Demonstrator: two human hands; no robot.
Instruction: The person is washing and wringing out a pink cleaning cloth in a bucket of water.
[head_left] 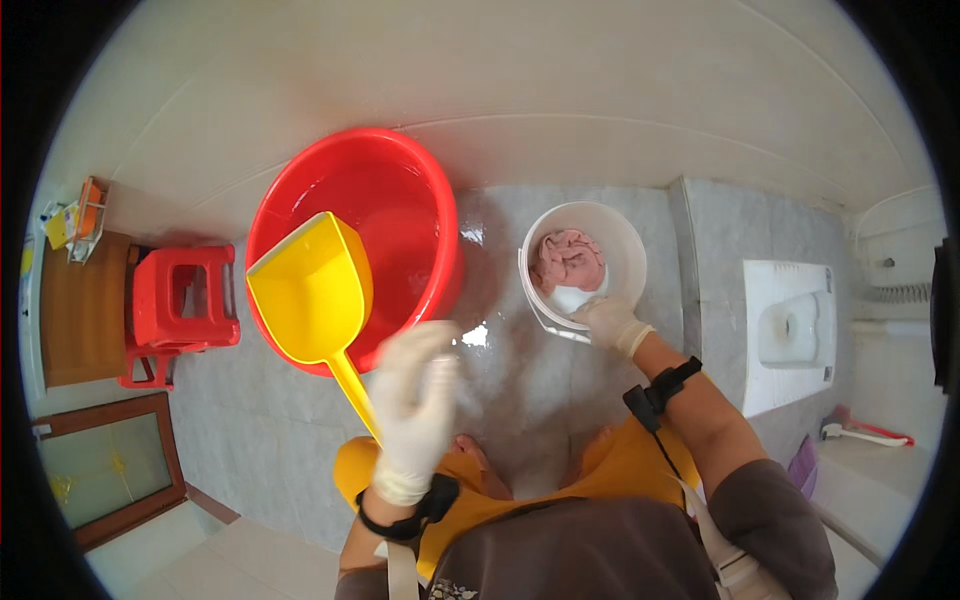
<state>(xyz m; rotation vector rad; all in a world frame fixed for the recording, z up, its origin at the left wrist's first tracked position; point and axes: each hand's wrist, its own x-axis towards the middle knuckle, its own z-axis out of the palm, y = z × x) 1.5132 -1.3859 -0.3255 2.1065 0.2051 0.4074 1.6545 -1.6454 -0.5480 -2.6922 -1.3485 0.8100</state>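
My left hand (pixel 412 412), in a pale glove and slightly blurred, is raised beside the handle of a yellow dustpan (pixel 318 290). Its fingers and thumb look apart, not wrapped round the handle; the handle's lower end is hidden behind this hand. The dustpan's scoop lies over the near left rim of a large red tub (pixel 440 180) with water in it. On the right, my gloved right hand (pixel 610 322) grips the near rim of a white bucket (pixel 625 250). A wet pink cloth (pixel 570 260) is bunched inside the bucket, with whitish liquid or foam beside it.
Red plastic stools (pixel 165 295) stand at the left by a wooden cabinet (pixel 85 310). A squat toilet (pixel 790 330) is set in a raised step at the right. A brush (pixel 865 433) lies beyond it. Water glistens on the grey tiled floor (pixel 480 370).
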